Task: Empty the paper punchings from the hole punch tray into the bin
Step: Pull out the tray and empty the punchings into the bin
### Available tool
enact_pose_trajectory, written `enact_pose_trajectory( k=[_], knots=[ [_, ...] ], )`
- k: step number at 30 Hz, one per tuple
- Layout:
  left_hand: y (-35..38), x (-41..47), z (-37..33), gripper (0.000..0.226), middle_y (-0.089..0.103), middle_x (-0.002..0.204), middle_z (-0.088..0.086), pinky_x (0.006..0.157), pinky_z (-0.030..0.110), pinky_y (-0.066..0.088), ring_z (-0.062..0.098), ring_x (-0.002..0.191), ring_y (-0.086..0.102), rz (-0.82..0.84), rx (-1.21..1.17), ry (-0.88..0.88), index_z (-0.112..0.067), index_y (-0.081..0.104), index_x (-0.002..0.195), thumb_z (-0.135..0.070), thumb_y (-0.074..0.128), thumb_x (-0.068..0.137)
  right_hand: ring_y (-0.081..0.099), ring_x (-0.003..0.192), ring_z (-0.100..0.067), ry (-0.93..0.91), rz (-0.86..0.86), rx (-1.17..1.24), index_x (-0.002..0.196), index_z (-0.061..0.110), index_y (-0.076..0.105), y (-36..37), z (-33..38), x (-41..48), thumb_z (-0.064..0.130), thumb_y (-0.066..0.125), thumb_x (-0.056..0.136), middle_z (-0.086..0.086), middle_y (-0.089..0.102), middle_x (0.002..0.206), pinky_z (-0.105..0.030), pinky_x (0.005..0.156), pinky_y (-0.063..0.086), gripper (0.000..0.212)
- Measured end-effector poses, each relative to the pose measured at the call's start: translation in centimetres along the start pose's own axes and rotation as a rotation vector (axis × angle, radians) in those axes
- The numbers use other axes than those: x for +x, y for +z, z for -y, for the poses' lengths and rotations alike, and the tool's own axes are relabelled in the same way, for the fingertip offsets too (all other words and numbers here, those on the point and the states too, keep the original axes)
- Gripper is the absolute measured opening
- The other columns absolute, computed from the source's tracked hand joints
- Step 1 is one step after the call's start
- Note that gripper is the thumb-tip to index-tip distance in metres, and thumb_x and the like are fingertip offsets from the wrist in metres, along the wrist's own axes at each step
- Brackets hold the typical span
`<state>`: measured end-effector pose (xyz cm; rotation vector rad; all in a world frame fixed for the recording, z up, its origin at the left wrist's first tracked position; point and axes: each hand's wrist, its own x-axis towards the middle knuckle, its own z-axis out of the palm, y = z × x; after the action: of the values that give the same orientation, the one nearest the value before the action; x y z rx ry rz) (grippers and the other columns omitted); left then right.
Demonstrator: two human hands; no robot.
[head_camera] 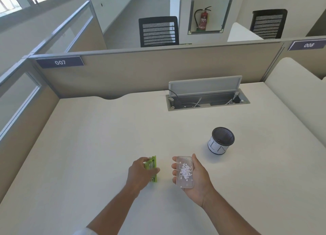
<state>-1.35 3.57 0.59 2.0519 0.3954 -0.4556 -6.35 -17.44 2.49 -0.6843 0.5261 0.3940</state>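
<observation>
My right hand [197,178] lies palm up and holds the clear plastic tray [184,171], which carries a small heap of white paper punchings [185,170]. The tray is level, near the front middle of the desk. To its left, my left hand [139,173] grips the green hole punch [152,167], which rests on the desk on its side with its metal parts showing. The small black mesh bin [221,140] stands upright on the desk, beyond and to the right of the tray, a hand's width away.
The white desk [105,137] is bounded by beige partitions at the back and left. An open cable hatch [206,100] with wires sits at the back right. A white raised divider [296,97] runs along the right side.
</observation>
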Motion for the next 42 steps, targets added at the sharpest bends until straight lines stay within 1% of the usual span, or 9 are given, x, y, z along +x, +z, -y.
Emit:
enact_pose_trajectory(
  k=[8, 13, 22, 25, 27, 30, 33, 37, 42],
  knots=[
    [-0.3, 0.5, 0.5, 0.055, 0.074, 0.117, 0.010, 0.064, 0.026, 0.051, 0.023, 0.094, 0.071, 0.050, -0.044, -0.055, -0.015, 0.071, 0.134, -0.030, 0.092, 0.085, 0.069, 0.066, -0.025, -0.008, -0.001, 0.000, 0.117, 0.003, 0.077, 0.3, 0.1, -0.4, 0.060, 0.037, 0.105, -0.014, 0.074, 0.089, -0.035, 0.061, 0.055, 0.070],
    [-0.8, 0.7, 0.7, 0.022, 0.074, 0.101, 0.009, 0.068, 0.028, 0.049, 0.021, 0.083, 0.065, 0.106, -0.073, -0.096, -0.008, 0.079, 0.103, -0.022, 0.088, 0.090, 0.069, 0.067, -0.026, -0.010, -0.002, -0.014, 0.122, 0.002, 0.074, 0.5, 0.2, -0.7, 0.060, 0.037, 0.105, -0.015, 0.074, 0.090, -0.036, 0.062, 0.056, 0.071],
    [-1.4, 0.1, 0.3, 0.018, 0.061, 0.096, 0.008, 0.080, 0.035, 0.044, 0.026, 0.093, 0.059, 0.102, -0.036, -0.107, -0.012, 0.072, 0.090, -0.025, 0.086, 0.092, 0.072, 0.072, -0.034, -0.022, 0.006, -0.069, 0.119, 0.004, 0.074, 1.2, 0.8, -1.7, 0.054, 0.047, 0.105, -0.019, 0.075, 0.095, -0.039, 0.066, 0.057, 0.058],
    [-1.2, -1.1, -0.5, 0.067, 0.052, 0.152, 0.008, 0.115, 0.047, 0.039, 0.033, 0.145, 0.047, -0.043, 0.328, -0.072, -0.021, 0.057, 0.152, -0.044, 0.081, 0.094, 0.074, 0.075, -0.036, -0.064, -0.037, -0.106, 0.117, 0.004, 0.074, 1.1, 1.0, -2.0, 0.044, 0.048, 0.107, -0.020, 0.075, 0.098, -0.040, 0.069, 0.058, 0.049],
    [-0.7, -2.5, -1.6, 0.073, 0.043, 0.161, 0.005, 0.122, 0.052, 0.031, 0.033, 0.151, 0.037, -0.204, 0.424, 0.086, -0.021, 0.047, 0.161, -0.046, 0.074, 0.098, 0.076, 0.082, -0.036, -0.094, -0.069, -0.123, 0.117, 0.003, 0.074, 1.0, 1.3, -2.2, 0.041, 0.047, 0.108, -0.021, 0.077, 0.103, -0.041, 0.074, 0.058, 0.048],
    [0.3, -4.1, -3.4, 0.043, 0.058, 0.145, -0.001, 0.115, 0.046, 0.040, 0.026, 0.137, 0.052, -0.260, 0.287, 0.305, -0.024, 0.064, 0.144, -0.030, 0.073, 0.102, 0.072, 0.093, -0.032, -0.151, -0.137, -0.174, 0.117, 0.004, 0.075, 1.1, 2.2, -2.7, 0.039, 0.047, 0.108, -0.016, 0.079, 0.111, -0.040, 0.075, 0.053, 0.046],
    [1.7, -5.4, -5.9, 0.014, 0.081, 0.107, -0.006, 0.083, 0.024, 0.053, 0.012, 0.095, 0.074, -0.013, -0.039, 0.284, -0.025, 0.079, 0.112, -0.019, 0.070, 0.104, 0.065, 0.094, -0.026, -0.207, -0.185, -0.242, 0.112, 0.010, 0.078, 1.2, 3.4, -3.4, 0.041, 0.047, 0.107, -0.008, 0.075, 0.107, -0.034, 0.067, 0.046, 0.043],
    [4.1, -6.1, -9.1, 0.021, 0.087, 0.093, -0.003, 0.067, 0.023, 0.053, 0.005, 0.071, 0.074, 0.299, -0.168, 0.201, -0.024, 0.083, 0.105, -0.027, 0.062, 0.107, 0.067, 0.097, -0.025, -0.211, -0.204, -0.304, 0.118, 0.013, 0.078, 0.4, 5.2, -4.4, 0.043, 0.045, 0.109, -0.007, 0.077, 0.106, -0.034, 0.069, 0.049, 0.046],
    [6.8, -5.2, -12.1, 0.024, 0.087, 0.092, -0.001, 0.061, 0.025, 0.049, 0.013, 0.067, 0.067, 0.410, -0.199, 0.239, -0.018, 0.088, 0.095, -0.027, 0.066, 0.101, 0.073, 0.093, -0.024, -0.247, -0.181, -0.284, 0.120, 0.009, 0.075, -0.9, 7.7, -4.8, 0.039, 0.044, 0.110, -0.011, 0.079, 0.105, -0.035, 0.070, 0.053, 0.044]
  ],
)
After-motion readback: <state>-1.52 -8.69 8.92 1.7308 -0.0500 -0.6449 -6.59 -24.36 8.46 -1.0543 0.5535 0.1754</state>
